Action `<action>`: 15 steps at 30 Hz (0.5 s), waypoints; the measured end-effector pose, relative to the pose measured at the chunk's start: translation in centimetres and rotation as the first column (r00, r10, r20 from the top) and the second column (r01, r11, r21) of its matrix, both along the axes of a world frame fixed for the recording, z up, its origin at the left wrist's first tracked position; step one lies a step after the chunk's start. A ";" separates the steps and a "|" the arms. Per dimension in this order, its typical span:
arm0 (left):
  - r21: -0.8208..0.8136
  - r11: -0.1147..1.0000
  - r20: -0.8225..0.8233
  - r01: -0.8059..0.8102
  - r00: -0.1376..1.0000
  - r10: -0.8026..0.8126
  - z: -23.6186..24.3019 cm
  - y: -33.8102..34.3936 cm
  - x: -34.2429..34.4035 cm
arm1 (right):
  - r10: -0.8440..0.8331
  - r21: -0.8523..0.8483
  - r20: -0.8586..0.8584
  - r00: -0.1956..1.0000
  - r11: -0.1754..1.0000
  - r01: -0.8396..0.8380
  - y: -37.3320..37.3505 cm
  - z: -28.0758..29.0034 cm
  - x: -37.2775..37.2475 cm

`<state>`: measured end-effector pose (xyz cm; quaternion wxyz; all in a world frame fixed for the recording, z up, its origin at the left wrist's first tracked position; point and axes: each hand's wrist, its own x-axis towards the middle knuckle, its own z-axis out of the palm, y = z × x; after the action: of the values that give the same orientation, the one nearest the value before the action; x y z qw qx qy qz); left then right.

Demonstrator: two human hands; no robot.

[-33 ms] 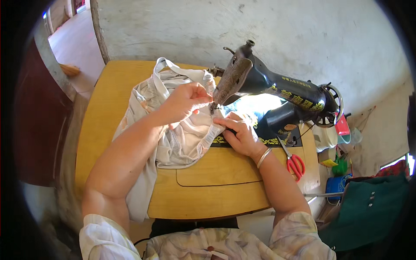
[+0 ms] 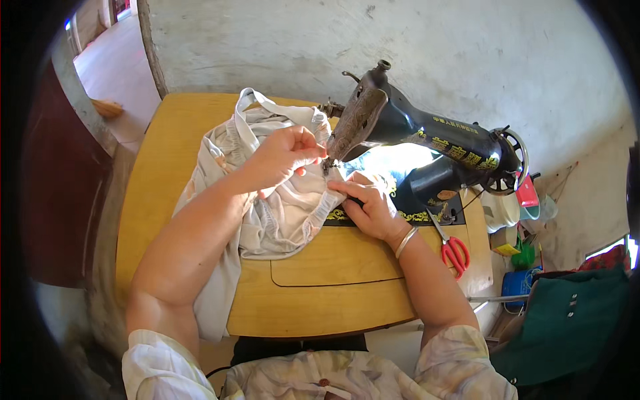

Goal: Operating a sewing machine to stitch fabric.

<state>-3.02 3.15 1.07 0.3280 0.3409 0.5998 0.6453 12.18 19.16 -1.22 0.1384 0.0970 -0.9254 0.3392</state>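
Pale cream-grey garment of thin cloth with gathered, elastic-looking edges (image 2: 280, 230) lies bunched on the left half of the table as I look down through the head camera, my only view here. Its inner edge reaches the needle area of the black metal sewing machine with gold ornament (image 2: 437, 137), and one long fold hangs over the front edge of the yellow-brown wooden tabletop (image 2: 333, 310).

I see the left hand (image 2: 288, 159) raised above the cloth, close beside the needle, thumb and forefinger pressed together at the tips; whether something as thin as a thread sits between them, I cannot tell. The right hand (image 2: 371, 208) lies lower, just right of the needle, its fingertips touching the garment's edge and its thumb spread apart from the forefinger, so I read it as resting on the cloth rather than pinching it. A pale, smooth metal bangle (image 2: 406, 243) circles that wrist.

Right of the wrist I make out scissors with red looped handles (image 2: 455, 255), blades pointing toward the machine's base. The spoked dark metal handwheel (image 2: 521, 163) stands at the machine's far right end. Beyond the table's right side hangs a dark green cloth (image 2: 563, 327), near a blue container (image 2: 515, 287).
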 end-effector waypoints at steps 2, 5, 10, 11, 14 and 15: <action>-0.015 1.000 0.020 0.009 1.000 -0.009 0.0 -0.1 0.0 | -0.001 0.008 -0.021 1.000 1.000 0.001 0.1 -0.1 0.0; -0.024 0.999 0.065 0.036 0.997 -0.034 -0.3 -0.5 -0.3 | -0.002 0.035 -0.041 0.999 0.999 0.004 -0.2 0.3 -0.1; -0.020 0.998 0.137 0.056 0.989 -0.053 0.6 -0.9 -0.2 | -0.018 0.064 -0.030 0.999 0.998 0.020 -0.2 0.4 0.0; -0.006 0.998 0.146 0.060 0.988 -0.058 0.5 -0.9 -0.3 | -0.016 0.059 -0.024 1.000 0.998 0.018 -0.1 0.4 0.0; -0.014 0.997 0.111 0.078 0.991 -0.076 0.6 -1.1 -0.3 | -0.007 0.045 -0.022 1.000 0.999 0.008 -0.3 0.6 0.0; -0.033 0.995 0.069 0.094 0.993 -0.091 0.6 -1.3 -0.2 | -0.002 0.038 -0.024 1.000 0.999 0.003 -0.4 0.7 -0.1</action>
<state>-3.25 1.88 1.71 0.3836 0.3404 0.5836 0.6295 12.10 18.79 -0.55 0.1482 0.1025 -0.9300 0.3203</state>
